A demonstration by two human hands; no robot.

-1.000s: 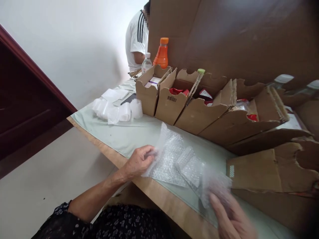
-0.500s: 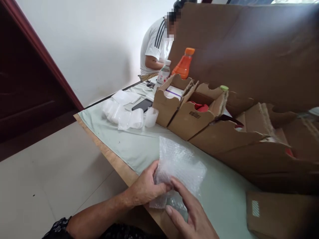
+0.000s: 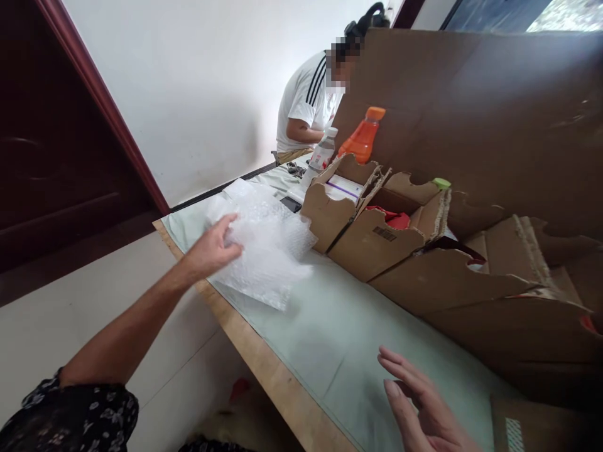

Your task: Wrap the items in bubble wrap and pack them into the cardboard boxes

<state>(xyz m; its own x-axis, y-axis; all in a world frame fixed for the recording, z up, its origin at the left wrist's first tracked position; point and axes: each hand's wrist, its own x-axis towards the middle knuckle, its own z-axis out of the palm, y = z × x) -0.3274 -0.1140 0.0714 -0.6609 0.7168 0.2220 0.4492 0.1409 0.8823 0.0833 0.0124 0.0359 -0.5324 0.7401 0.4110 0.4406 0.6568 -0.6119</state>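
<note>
My left hand [image 3: 214, 248] reaches over the far left part of the table, thumb and fingers apart, at the edge of a clear bubble wrap sheet [image 3: 264, 270]. The sheet is somewhat blurred and spreads over other white bubble wrap pieces [image 3: 245, 198] beside the boxes. I see no firm grip on it, though some fingertips are hidden. Closer to me, my right hand [image 3: 424, 402] hovers above the green cloth [image 3: 325, 339] with its fingers parted and nothing in them.
Open cardboard boxes [image 3: 377, 245] line the table's right side, below a tall cardboard panel [image 3: 494, 119]. An orange bottle [image 3: 362, 135], a clear bottle [image 3: 323, 150] and a dark phone [image 3: 291, 204] are farther back. Another person [image 3: 306, 100] sits beyond. A carton [image 3: 541, 424] lies front right.
My left hand has carried the bubble wrap sheet from the near table edge to the far left pile. My right hand has come away from the sheet and moved right.
</note>
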